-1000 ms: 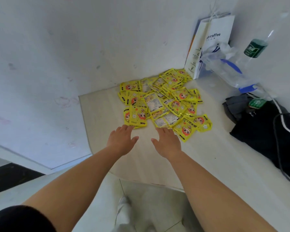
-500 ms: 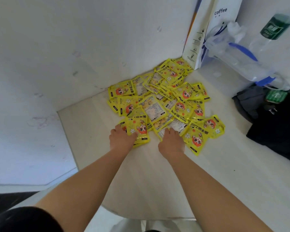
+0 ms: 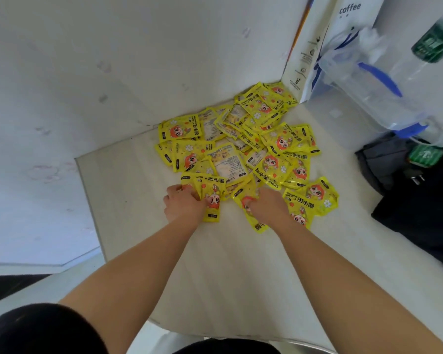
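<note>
A heap of several yellow hand-warmer packets point(image 3: 243, 144) with a red-haired cartoon figure lies on the pale table point(image 3: 138, 200), spreading toward the back corner. My left hand point(image 3: 183, 205) grips a packet point(image 3: 211, 200) at the heap's near left edge, fingers curled over it. At the near middle edge, the fingers of my right hand point(image 3: 269, 205) curl round another packet point(image 3: 251, 213). Both forearms reach in from the bottom of the view.
A white paper coffee bag point(image 3: 325, 42) stands against the wall at the back right. Beside it are a clear plastic bag with blue handles point(image 3: 368, 83) and a plastic bottle point(image 3: 435, 44). Dark clothing point(image 3: 420, 200) and a plug lie at the right. White walls close the left and back.
Both hands went from open above the table to down on the heap's near edge, and their fingers have now closed on packets. The view has come closer to the heap.
</note>
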